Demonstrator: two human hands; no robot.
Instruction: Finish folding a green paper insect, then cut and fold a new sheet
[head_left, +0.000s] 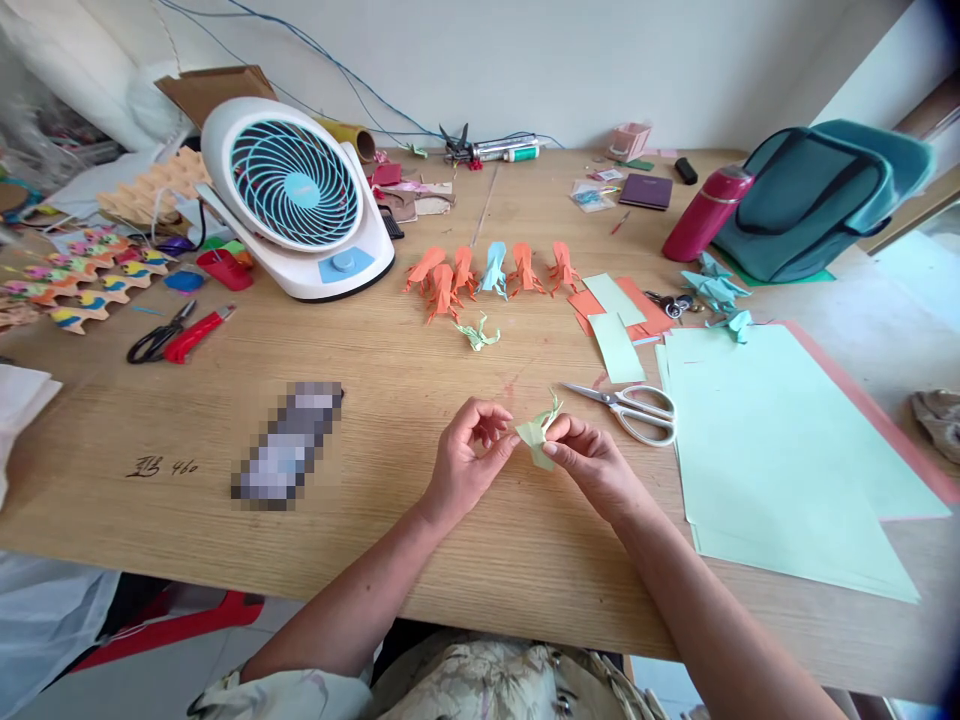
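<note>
Between my two hands, just above the table, is a pale green folded paper figure point(535, 436) with thin curled strands at its top. My left hand point(477, 440) pinches its left edge between thumb and finger. Thumb and fingers of my right hand point(583, 450) grip its right side. Beyond them lies another pale green paper figure point(478, 334) with curled legs. Behind that stand several orange paper figures point(527, 270) and a light blue one point(493, 270). White-handled scissors point(643, 413) rest to the right of my right hand.
Large pale green sheets point(772, 450) cover the right side, with cut paper strips point(617, 345) and blue-green paper figures point(716, 290) near them. A phone-like blurred object point(289, 447), black scissors point(161, 333), a red cutter point(199, 335) and a fan point(300, 200) are left. A bottle point(706, 212) and bag point(814, 205) stand back right.
</note>
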